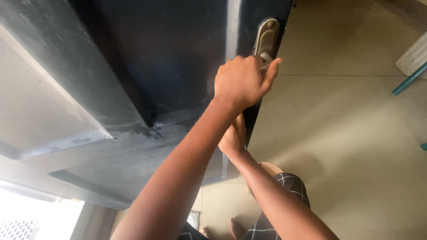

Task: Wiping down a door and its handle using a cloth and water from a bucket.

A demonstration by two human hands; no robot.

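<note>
A dark, dusty metal door (178,53) fills the upper left of the view. At its right edge sits a silver handle plate (267,35). My left hand (242,82) is closed around the lever of that handle, thumb pointing up to the right. Lower down, my right hand (233,138) rests against the door's edge. Its fingers are hidden behind my left forearm and the door, so its grip cannot be made out.
Beige floor tiles (347,124) spread to the right of the door. A white object (416,55) and a teal bar (409,79) stand at the far right. My checked shorts (289,186) and bare feet show below. A bright opening (35,218) glows at the bottom left.
</note>
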